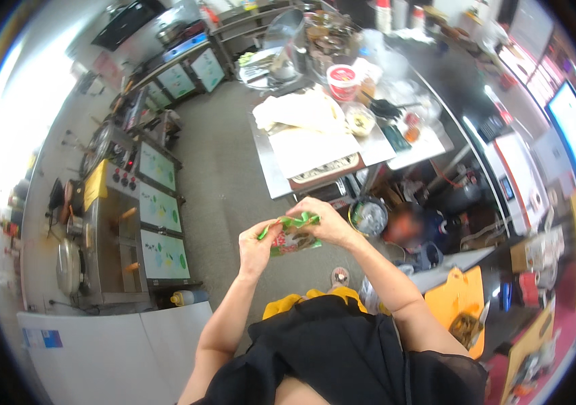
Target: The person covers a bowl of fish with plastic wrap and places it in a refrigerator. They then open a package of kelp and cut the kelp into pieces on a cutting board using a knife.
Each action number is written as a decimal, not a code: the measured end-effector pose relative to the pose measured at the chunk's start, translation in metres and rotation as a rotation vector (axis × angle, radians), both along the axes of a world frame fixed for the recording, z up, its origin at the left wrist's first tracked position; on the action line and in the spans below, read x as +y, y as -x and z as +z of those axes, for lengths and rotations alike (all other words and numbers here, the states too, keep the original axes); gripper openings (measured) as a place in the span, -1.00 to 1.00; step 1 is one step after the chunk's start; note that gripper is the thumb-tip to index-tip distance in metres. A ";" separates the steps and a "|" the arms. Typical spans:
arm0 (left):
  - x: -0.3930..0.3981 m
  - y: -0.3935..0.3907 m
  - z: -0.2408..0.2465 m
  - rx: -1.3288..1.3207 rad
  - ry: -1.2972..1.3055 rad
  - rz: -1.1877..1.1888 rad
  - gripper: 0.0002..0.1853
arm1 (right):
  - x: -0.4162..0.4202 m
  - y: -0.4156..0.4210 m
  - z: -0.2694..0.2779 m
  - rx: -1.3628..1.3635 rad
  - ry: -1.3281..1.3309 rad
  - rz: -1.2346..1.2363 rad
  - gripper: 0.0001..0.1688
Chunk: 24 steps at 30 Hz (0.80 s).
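Note:
A green printed plastic packet (295, 242) hangs between my two hands, its crumpled upper edge pinched on both sides. My left hand (257, 247) grips the left end of that edge, while my right hand (322, 220) holds the right part with bent fingers. Both hands are above the grey floor, near the front edge of a metal worktable (278, 188). What the packet contains cannot be seen. On the worktable lie a large white cloth (308, 111), a red and white tub (342, 81) and a clear bowl of food (360, 120).
On the left stand a steel cooking unit (110, 217) and a white cabinet or freezer (95, 354). An orange cutting board (457, 293) bearing an open bag lies at the right. A bucket (368, 216) stands beneath the worktable's edge. A person (409, 225), partly blurred, is near it.

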<state>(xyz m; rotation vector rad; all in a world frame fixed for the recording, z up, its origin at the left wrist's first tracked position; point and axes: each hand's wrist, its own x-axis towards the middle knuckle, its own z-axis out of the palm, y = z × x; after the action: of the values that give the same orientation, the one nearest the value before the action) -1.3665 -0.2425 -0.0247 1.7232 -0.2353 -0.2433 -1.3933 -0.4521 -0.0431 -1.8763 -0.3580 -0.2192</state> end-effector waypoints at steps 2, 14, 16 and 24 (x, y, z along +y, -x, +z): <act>0.007 -0.017 0.003 0.049 0.058 0.043 -0.81 | 0.010 -0.026 0.004 -0.022 -0.124 0.027 -0.74; 0.117 -0.172 -0.028 -0.016 0.005 0.301 -0.80 | 0.135 -0.245 0.004 0.429 -0.435 0.348 -0.83; 0.144 -0.209 -0.041 -0.066 0.054 0.416 -0.83 | 0.162 -0.298 -0.012 0.511 -0.385 0.496 -0.65; 0.269 -0.382 -0.025 -0.077 0.054 0.664 -0.76 | 0.197 -0.553 -0.083 0.387 0.093 0.021 -0.38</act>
<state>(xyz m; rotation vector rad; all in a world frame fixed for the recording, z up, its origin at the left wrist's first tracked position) -0.9844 0.0264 -0.0499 1.6639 0.2765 0.3147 -0.8407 -0.2551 -0.1264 -1.9540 -0.1234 0.1776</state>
